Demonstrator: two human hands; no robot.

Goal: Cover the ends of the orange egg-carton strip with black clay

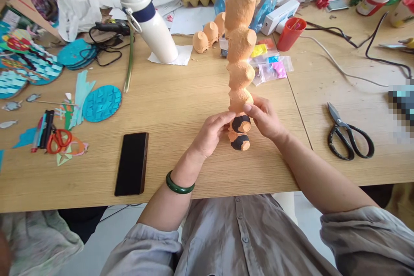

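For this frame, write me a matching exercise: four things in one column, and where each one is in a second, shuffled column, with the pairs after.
Column one
1. phone
2. scissors
3. red cup
4. egg-carton strip

Column two
A. lying on the table, right of the right hand
B. held upright between the left hand and the right hand
C. lying flat, left of the left hand
D. standing farther back, beyond the hands

Pairs: 1-C, 2-A, 3-D, 4-B
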